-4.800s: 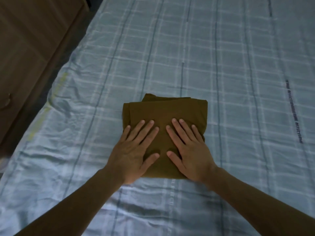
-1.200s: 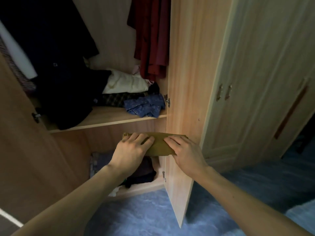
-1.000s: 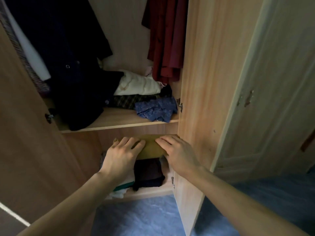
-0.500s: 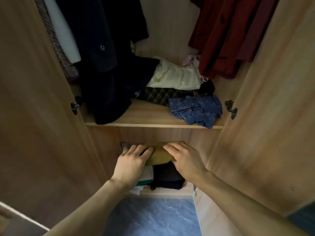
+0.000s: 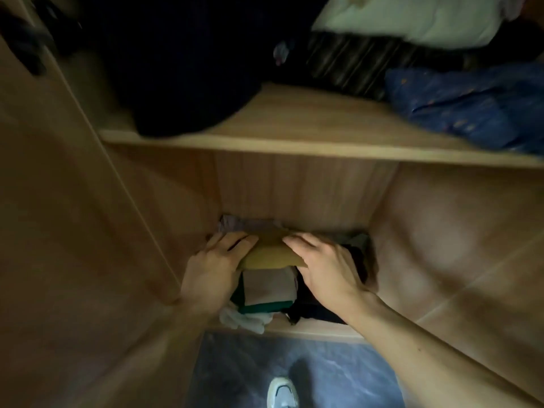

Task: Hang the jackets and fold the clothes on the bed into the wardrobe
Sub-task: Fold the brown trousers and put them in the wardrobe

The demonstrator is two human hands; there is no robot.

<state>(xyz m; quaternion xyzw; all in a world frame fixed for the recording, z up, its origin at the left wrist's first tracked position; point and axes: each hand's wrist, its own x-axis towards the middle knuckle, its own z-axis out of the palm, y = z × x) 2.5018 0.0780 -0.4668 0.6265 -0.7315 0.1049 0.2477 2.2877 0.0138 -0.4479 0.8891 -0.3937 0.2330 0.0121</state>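
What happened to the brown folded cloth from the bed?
The left hand and right hand lifted the brown folded cloth off the bed and lowered it into the wardrobe's bottom compartment, over the stacked clothes. Both still hold it; the upper shelf's clothes stayed put.

Two hands: left hand (image 5: 212, 272), right hand (image 5: 327, 267); one folded mustard garment (image 5: 269, 255); one shelf (image 5: 294, 123) bearing four garments: dark coat (image 5: 182, 69), cream bundle (image 5: 412, 19), striped cloth (image 5: 347, 64), blue cloth (image 5: 465, 110); one white shoe (image 5: 282, 393).
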